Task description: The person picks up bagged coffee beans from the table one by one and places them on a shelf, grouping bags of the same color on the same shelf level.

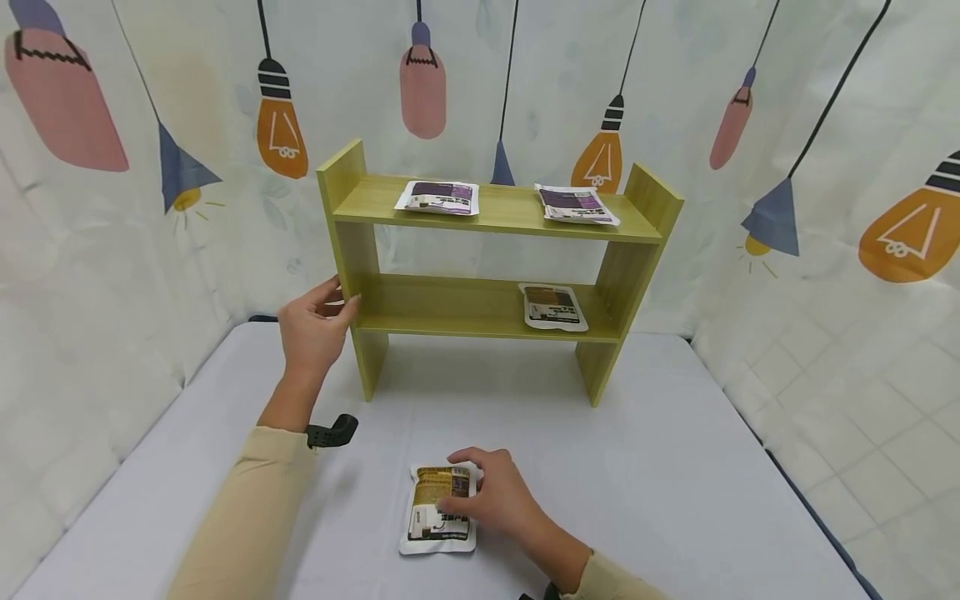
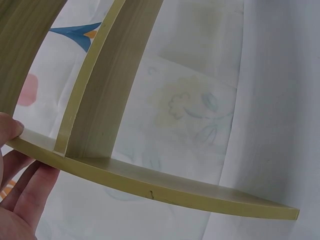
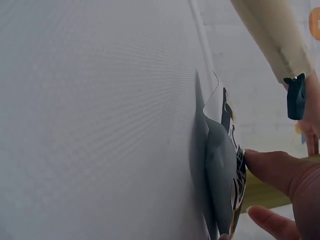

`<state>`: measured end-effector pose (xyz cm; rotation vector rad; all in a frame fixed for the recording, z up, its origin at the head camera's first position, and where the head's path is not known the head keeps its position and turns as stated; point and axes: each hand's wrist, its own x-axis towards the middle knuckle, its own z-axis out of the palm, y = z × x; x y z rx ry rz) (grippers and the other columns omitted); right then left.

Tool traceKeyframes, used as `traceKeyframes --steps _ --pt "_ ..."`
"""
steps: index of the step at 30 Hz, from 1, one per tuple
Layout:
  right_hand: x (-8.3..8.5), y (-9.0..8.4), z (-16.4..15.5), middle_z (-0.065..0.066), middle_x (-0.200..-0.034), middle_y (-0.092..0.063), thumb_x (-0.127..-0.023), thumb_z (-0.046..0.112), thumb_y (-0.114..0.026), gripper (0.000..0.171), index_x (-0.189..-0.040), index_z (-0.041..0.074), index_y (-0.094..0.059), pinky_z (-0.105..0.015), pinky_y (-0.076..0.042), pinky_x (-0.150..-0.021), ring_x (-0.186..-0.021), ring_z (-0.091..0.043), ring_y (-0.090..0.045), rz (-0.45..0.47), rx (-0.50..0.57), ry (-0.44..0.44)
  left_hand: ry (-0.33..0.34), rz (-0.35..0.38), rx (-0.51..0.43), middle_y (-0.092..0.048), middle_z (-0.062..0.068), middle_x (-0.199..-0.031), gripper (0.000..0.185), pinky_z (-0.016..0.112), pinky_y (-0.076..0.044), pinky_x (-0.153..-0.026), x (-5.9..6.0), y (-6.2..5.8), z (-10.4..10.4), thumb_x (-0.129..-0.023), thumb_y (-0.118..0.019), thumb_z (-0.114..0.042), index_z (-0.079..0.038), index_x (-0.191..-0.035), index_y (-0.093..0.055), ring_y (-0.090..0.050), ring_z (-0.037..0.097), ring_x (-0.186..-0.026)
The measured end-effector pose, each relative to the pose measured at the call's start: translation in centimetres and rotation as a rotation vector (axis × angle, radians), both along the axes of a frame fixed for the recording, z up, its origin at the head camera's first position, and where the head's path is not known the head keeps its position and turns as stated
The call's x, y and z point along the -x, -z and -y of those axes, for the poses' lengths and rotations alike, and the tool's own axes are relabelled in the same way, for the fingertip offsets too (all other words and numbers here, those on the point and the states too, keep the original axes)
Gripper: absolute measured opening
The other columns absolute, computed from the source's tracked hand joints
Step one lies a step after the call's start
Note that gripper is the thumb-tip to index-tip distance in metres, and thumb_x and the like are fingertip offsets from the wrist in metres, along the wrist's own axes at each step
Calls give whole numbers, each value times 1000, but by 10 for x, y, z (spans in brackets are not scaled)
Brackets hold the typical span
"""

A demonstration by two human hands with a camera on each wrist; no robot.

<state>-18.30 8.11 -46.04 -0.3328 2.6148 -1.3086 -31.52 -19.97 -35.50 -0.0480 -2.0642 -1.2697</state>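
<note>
My left hand grips the left side panel of a yellow-green two-tier shelf, with thumb and fingers on either side of the board's edge. The left wrist view shows these fingers near the junction with a shelf board. A white, brown and black pouch lies face up on the table in front of the shelf. Over its right side is my right hand, thumb on the printed face and other fingers curled about the upper right edge. The right wrist view shows the thumb touching the pouch.
Two purple-and-white pouches, one left and one right, lie on the upper board. Another brown pouch lies at the right of the lower board. A white cloth covers the table; a lamp-patterned curtain hangs behind.
</note>
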Motion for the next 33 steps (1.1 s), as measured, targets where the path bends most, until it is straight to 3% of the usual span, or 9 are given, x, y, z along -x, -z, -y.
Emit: traceKeyframes --steps 7,17,23,30,33 --pt "-1 1 2 -12 -116 -56 -75 33 -92 54 -124 23 -71 -38 -51 -73 -91 -22 -53 9 -15 -8 -2 -8 -1 -77 12 -118 43 6 -53 -71 0 1 1 -94 -74 -25 -17 -136 -68 -75 28 -90" --pt "-2 -1 2 -6 -110 -60 -77 31 -91 44 -117 24 -74 -30 -48 -71 -90 -18 -51 -17 -16 -39 1 -13 0 -77 11 -119 44 6 -53 -72 1 1 1 -94 -74 -26 -18 -137 -67 -75 29 -90" --pt "-2 -3 3 -2 -108 -64 -71 26 -95 49 -116 25 -74 -31 -48 -73 -91 -18 -53 -1 -13 -38 6 -15 -7 -77 12 -119 44 6 -53 -72 1 2 1 -94 -74 -26 -18 -137 -67 -75 31 -91" --pt "-3 -1 4 4 -113 -71 -69 24 -95 50 -114 29 -75 -28 -46 -74 -88 -13 -56 6 11 -52 -7 -20 -3 -77 12 -117 43 5 -52 -71 1 3 1 -94 -75 -25 -17 -136 -68 -74 19 -85" --pt "-2 0 5 4 -116 -73 -68 24 -95 50 -114 29 -76 -26 -46 -75 -88 -10 -56 -13 23 -58 -9 -25 1 -77 12 -117 43 4 -52 -71 2 3 1 -94 -74 -25 -17 -136 -68 -75 21 -86"
